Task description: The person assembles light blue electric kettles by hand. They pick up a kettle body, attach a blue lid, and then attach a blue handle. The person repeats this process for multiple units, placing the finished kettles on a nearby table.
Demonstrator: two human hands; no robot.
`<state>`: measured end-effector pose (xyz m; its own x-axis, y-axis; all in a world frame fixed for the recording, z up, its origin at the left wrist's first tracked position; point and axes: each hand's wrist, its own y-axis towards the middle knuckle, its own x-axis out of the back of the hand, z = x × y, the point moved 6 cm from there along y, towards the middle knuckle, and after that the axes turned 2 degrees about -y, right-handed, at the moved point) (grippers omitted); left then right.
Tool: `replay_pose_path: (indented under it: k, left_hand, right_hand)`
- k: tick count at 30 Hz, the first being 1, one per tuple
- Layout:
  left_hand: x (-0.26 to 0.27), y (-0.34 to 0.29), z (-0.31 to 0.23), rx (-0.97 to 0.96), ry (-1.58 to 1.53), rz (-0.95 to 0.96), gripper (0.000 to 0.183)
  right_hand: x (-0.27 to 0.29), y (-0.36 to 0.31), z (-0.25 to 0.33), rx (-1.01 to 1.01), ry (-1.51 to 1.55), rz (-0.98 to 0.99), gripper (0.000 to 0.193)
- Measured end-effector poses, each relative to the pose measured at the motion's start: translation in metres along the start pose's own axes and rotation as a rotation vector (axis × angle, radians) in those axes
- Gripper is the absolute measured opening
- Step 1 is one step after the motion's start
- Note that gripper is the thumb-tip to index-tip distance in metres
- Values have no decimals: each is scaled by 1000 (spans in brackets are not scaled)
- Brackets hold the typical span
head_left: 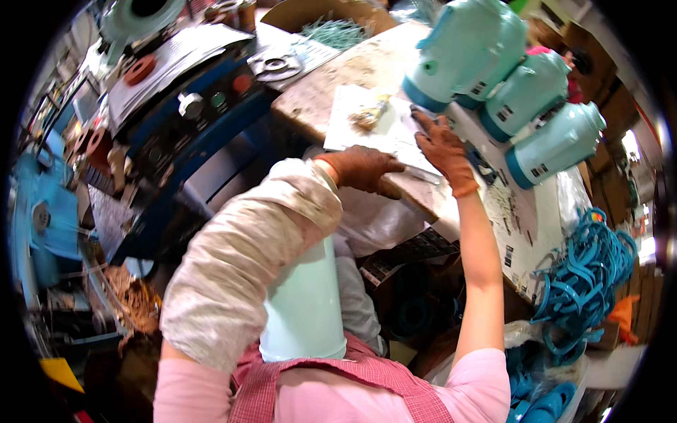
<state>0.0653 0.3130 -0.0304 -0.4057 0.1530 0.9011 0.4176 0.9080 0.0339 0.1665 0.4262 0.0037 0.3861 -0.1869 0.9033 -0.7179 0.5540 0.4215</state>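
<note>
Both my hands wear brown gloves. My left hand [361, 169] reaches across the table's near edge, fingers stretched loosely towards the right beside a white sheet [338, 121]; nothing shows in its grip. Further right, my right hand [444, 149] lies with fingers apart at the sheet's right side, close to the standing bottles. A pale teal plastic body [305, 307] rests upright on my lap, partly covered by my left forearm in its loose grey sleeve cover. On the sheet sits a small yellowish clump [369, 113], too blurred to name.
Several pale teal bottles with darker bases, one a bottle [557, 144], stand along the table's far right. Blue curved plastic pieces [589, 264] heap at the right edge. A dark blue machine [201, 120] with knobs occupies the left. An open carton [405, 257] is below the table.
</note>
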Motion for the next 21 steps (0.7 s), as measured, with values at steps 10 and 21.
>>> replay_pose_path:
  k: [10,21]
  left_hand:
    - [-1,-272,-25,187,64,-257,119]
    - [-31,-282,-28,133,52,-423,127]
  right_hand:
    - [40,-165,209,266,464,54,50]
    - [25,-184,246,129,321,113,53]
